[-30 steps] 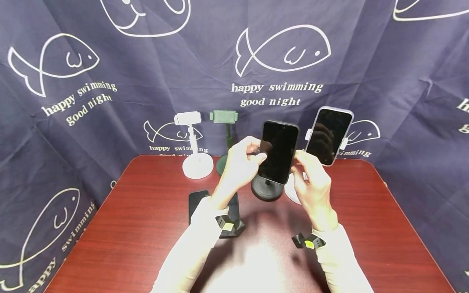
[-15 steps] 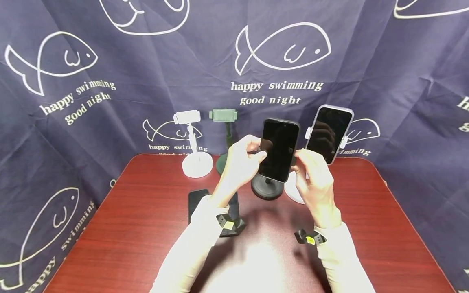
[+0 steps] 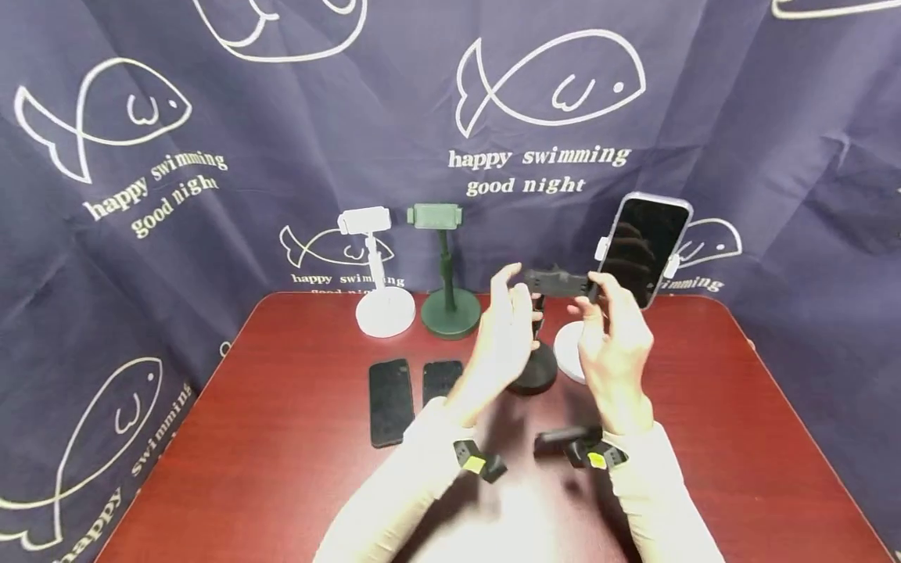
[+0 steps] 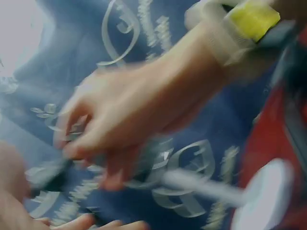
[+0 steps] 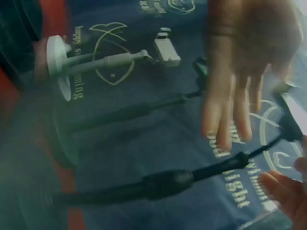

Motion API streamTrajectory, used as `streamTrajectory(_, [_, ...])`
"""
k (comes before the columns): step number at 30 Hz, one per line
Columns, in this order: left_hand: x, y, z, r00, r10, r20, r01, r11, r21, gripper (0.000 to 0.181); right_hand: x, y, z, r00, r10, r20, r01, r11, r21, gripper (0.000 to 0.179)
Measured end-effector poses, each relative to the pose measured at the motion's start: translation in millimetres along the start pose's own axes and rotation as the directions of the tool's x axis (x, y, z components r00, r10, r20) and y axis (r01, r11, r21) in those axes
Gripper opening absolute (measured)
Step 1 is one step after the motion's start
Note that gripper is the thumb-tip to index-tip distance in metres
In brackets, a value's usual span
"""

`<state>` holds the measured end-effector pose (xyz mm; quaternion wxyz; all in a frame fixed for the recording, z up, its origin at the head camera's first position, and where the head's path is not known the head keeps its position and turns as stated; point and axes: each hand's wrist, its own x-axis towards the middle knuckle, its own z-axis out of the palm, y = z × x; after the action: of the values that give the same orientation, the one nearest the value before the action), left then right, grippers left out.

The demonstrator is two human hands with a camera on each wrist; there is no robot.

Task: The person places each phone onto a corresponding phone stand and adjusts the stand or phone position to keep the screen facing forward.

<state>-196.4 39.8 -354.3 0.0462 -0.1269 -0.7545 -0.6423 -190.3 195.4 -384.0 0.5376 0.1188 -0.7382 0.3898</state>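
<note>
The black phone stand (image 3: 533,374) stands in front of me, its clamp (image 3: 559,282) raised and bare. At the clamp's right end, my right hand (image 3: 615,344) pinches it with thumb and fingers. My left hand (image 3: 503,336) is beside the clamp's left end, fingers extended; in the right wrist view that left hand (image 5: 249,62) shows straight fingers away from the stand's pole (image 5: 168,184). Below the hands, near the right wrist, is a blurred dark slab (image 3: 559,440), seen nearly edge-on, which looks like the phone. The left wrist view is blurred.
Two black phones (image 3: 391,403) lie on the red table (image 3: 281,438), one partly behind my left arm. White (image 3: 385,313) and green (image 3: 450,314) phone stands are at the back left. A phone (image 3: 644,246) sits in another white stand at the right.
The phone has left the black stand's clamp, and a dark slab now appears lower, near the right wrist. My left hand has moved right and straightened its fingers. The clamp now shows.
</note>
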Motion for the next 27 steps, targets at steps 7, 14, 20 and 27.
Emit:
streamTrajectory(7, [-19.1,-32.1,28.2,0.999,0.044,-0.004,-0.044,0.997,-0.066,0.031,-7.5,-9.1,15.6,1.0,-0.019,-0.002,0.019,0.999,0.027,0.034])
streamTrajectory(14, [-12.4,-38.4,13.1,0.999,0.036,0.041,-0.023,0.958,-0.284,0.036,2.6,-5.2,11.9,0.996,-0.066,0.063,0.061,0.996,0.072,0.036])
streamTrajectory(20, [-2.0,-26.3,-3.3,0.991,0.13,-0.036,-0.134,0.932,-0.338,0.045,12.2,-1.2,8.5,0.994,-0.054,0.093,0.047,0.996,0.077,0.04])
streamTrajectory(27, [-1.1,-23.9,-9.3,0.987,0.158,-0.032,-0.16,0.934,-0.321,0.038,5.5,4.1,5.7,0.993,-0.027,0.115,0.02,0.998,0.064,0.04])
